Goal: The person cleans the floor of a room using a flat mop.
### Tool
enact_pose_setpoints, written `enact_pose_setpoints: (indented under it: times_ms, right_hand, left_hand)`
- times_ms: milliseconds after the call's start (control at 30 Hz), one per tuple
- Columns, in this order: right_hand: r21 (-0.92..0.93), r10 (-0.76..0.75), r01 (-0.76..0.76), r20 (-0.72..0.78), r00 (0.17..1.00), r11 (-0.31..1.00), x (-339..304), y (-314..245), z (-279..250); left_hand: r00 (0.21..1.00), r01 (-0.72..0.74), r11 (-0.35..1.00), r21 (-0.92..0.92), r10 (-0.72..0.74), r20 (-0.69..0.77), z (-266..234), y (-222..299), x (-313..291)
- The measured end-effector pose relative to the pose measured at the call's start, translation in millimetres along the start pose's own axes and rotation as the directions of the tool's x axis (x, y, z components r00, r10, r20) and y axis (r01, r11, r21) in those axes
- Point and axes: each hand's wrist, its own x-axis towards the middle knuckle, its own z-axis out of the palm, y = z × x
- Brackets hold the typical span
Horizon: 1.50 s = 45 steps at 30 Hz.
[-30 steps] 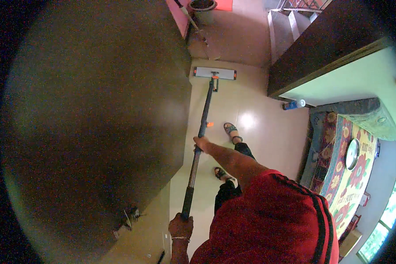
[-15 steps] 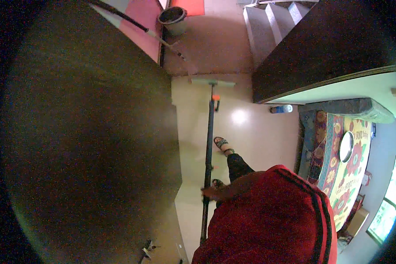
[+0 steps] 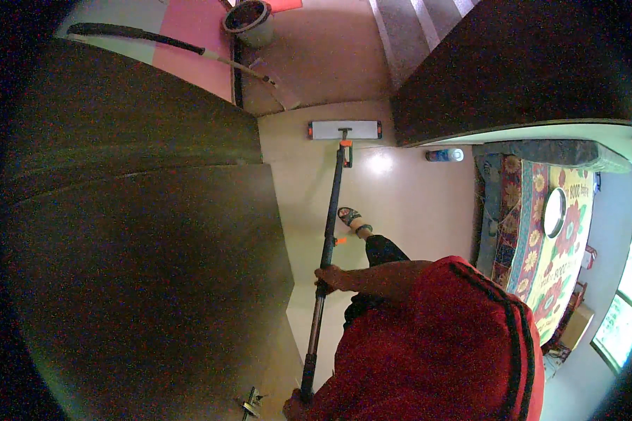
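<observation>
A flat mop point(image 3: 330, 203) with a dark pole and orange clips slants up from the lower edge. Its wide pale head point(image 3: 361, 130) faces up near the doorway, the floor beneath it. My right hand point(image 3: 332, 278) is wrapped round the pole about midway, arm reaching across from the red sleeve point(image 3: 456, 316). Lower down, my left hand point(image 3: 298, 407) is closed on the grip end, partly cut off by the picture's edge. One sandalled foot point(image 3: 351, 219) stands to the right of the pole.
Brown door panels point(image 3: 147, 281) fill the left, with a metal handle point(image 3: 251, 403) low down. Beyond the threshold are a grey bucket point(image 3: 253, 31), a long-handled tool point(image 3: 140, 35) and steps point(image 3: 407, 35). A blue-white can point(image 3: 444, 155) lies near the flower-covered bed point(image 3: 562, 274).
The mop head has turned from edge-on to showing its broad face. My left hand has come into view at the pole's lower end. My right hand sits slightly farther forward in the picture.
</observation>
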Motion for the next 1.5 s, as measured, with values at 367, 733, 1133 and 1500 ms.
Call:
enact_pose_setpoints:
  times_ms: [367, 733, 1133, 1500]
  right_hand:
    - [-0.475, -0.523, 0.337, -0.342, 0.781, 0.813, 17.2, -154.2, -64.5]
    - [0.415, -0.290, -0.346, 0.887, 0.360, 0.841, 73.8, 146.0, 20.8]
    - [0.518, -0.128, 0.061, 0.096, 0.987, 0.854, 38.7, -10.1, -57.8]
    - [-0.449, -0.598, 0.422, -0.396, 0.697, 0.788, -5.9, -145.9, -59.8]
  left_hand:
    - [0.889, -0.385, 0.898, -0.213, 0.299, -0.346, -75.4, 171.1, 43.1]
    - [0.981, -0.186, 0.976, -0.109, 0.178, -0.083, 49.6, -119.1, -22.2]
    - [0.914, -0.247, 0.968, -0.036, 0.221, -0.339, -44.4, 75.3, 16.0]
    - [0.838, -0.468, 0.882, -0.054, 0.423, -0.344, -59.1, 143.8, 46.9]
